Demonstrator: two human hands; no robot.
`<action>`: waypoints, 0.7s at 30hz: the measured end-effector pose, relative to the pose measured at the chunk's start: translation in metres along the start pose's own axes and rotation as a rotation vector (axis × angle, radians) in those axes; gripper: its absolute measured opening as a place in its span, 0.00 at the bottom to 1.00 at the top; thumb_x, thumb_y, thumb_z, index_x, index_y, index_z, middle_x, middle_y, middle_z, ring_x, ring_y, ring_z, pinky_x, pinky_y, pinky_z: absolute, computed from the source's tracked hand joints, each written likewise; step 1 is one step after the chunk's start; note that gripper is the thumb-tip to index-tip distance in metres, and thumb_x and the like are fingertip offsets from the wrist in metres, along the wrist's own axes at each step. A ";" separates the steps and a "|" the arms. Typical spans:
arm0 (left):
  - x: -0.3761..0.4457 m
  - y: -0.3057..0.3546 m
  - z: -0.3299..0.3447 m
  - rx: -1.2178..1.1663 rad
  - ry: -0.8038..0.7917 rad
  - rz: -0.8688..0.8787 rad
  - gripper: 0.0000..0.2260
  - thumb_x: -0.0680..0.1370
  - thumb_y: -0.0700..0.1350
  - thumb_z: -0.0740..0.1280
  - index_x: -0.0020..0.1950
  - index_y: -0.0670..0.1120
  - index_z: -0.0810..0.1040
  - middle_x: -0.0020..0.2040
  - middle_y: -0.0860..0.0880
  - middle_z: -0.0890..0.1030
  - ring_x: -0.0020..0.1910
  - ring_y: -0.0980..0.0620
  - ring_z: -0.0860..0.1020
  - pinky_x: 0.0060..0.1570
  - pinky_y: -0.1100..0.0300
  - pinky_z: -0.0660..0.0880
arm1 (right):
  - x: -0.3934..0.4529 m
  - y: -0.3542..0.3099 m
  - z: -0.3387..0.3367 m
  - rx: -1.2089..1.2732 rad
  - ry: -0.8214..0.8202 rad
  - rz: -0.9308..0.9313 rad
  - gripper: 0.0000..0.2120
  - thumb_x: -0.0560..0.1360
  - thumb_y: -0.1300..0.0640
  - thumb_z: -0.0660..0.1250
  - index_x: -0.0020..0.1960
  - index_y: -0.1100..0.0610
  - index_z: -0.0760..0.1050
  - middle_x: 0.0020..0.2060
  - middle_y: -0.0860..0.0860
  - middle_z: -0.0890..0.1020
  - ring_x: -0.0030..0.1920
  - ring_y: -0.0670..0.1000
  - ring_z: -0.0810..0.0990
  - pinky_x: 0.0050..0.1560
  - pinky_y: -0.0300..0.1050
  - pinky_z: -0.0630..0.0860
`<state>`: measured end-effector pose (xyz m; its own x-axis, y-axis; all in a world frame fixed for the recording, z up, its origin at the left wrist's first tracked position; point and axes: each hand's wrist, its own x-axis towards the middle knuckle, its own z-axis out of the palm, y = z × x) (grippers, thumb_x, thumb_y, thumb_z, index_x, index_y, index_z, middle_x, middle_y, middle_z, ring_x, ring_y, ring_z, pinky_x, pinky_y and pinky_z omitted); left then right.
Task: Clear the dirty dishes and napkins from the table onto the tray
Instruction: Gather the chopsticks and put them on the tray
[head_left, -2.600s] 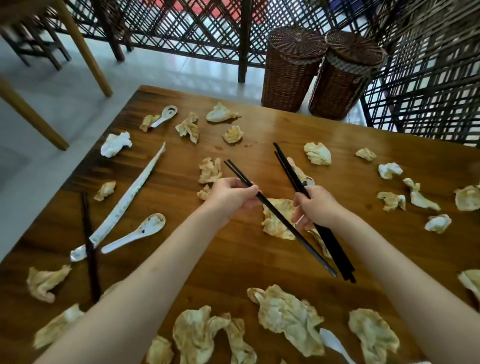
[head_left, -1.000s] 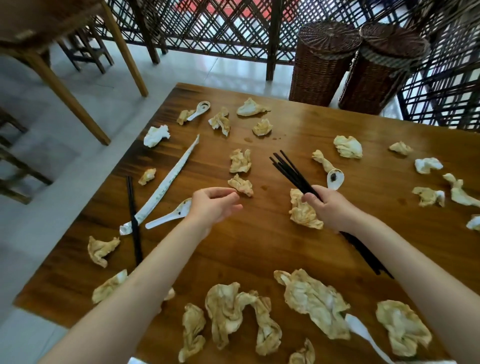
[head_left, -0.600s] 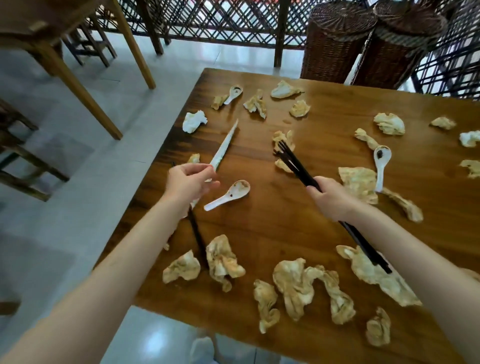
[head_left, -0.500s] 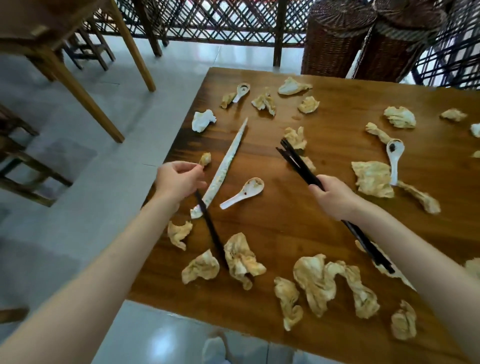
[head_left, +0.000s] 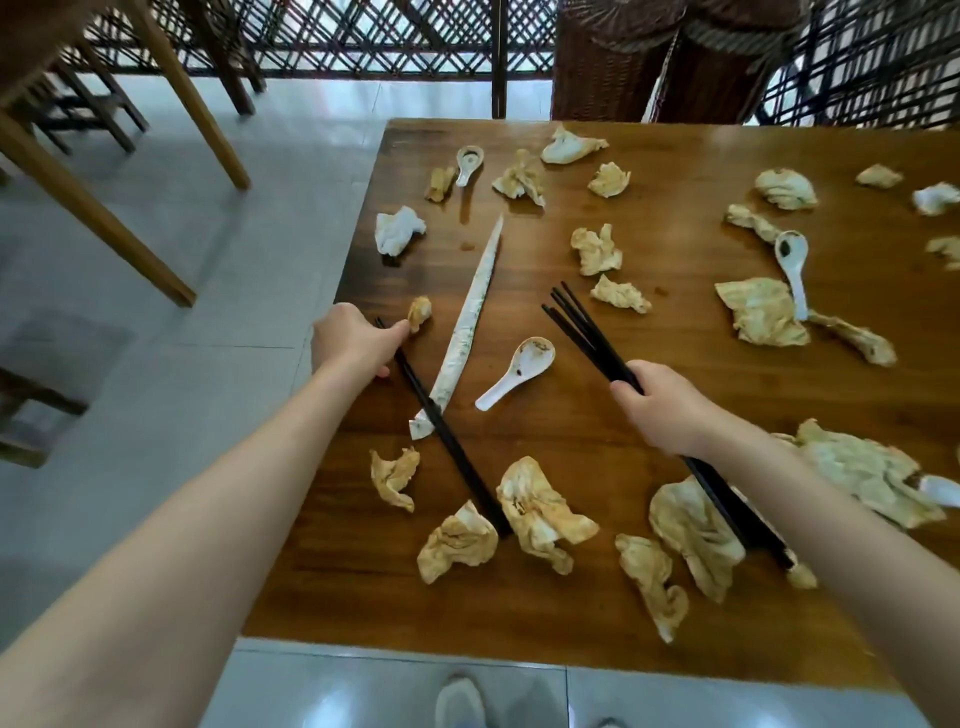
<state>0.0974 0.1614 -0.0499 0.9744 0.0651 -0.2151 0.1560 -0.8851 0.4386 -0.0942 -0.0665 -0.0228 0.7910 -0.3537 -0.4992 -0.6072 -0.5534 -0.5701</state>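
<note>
My right hand grips a bundle of several black chopsticks, tips pointing away over the wooden table. My left hand is at the table's left edge; its fingers and thumb pinch the far end of a black chopstick pair that lies flat. A long white paper sleeve lies beside that pair. Dirty white spoons lie at the centre, far left and right. Several crumpled stained napkins, one near me, are scattered about. No tray is in view.
Two wicker baskets stand behind the table's far edge against a lattice screen. Wooden chair and table legs stand on the tiled floor to the left. My shoe shows below the near table edge.
The view swung left. My left hand passed its chopsticks into the right hand's bundle, then reached left and came down on the far end of the pair by the table's left edge.
</note>
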 end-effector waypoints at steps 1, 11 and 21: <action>0.004 0.001 0.000 0.008 0.015 -0.004 0.20 0.72 0.62 0.68 0.38 0.45 0.77 0.29 0.50 0.80 0.24 0.56 0.76 0.25 0.64 0.62 | -0.002 0.001 -0.001 0.000 0.001 0.003 0.08 0.80 0.51 0.55 0.45 0.48 0.69 0.33 0.50 0.74 0.29 0.48 0.72 0.24 0.40 0.66; 0.025 0.015 -0.001 -0.088 -0.079 -0.115 0.16 0.71 0.49 0.75 0.39 0.45 0.68 0.41 0.45 0.80 0.26 0.53 0.79 0.22 0.63 0.70 | -0.010 0.015 -0.010 0.041 0.047 0.047 0.08 0.80 0.51 0.55 0.43 0.49 0.69 0.32 0.50 0.74 0.28 0.49 0.71 0.25 0.42 0.66; 0.025 0.015 -0.007 -0.142 -0.136 -0.130 0.15 0.70 0.49 0.75 0.44 0.44 0.71 0.41 0.45 0.82 0.28 0.52 0.80 0.24 0.61 0.72 | -0.014 0.013 -0.008 0.064 0.043 0.054 0.08 0.81 0.52 0.55 0.49 0.53 0.71 0.33 0.50 0.74 0.29 0.48 0.71 0.26 0.41 0.66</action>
<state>0.1248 0.1532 -0.0430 0.9154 0.1030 -0.3891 0.3093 -0.7987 0.5161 -0.1124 -0.0747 -0.0178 0.7583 -0.4145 -0.5031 -0.6519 -0.4832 -0.5844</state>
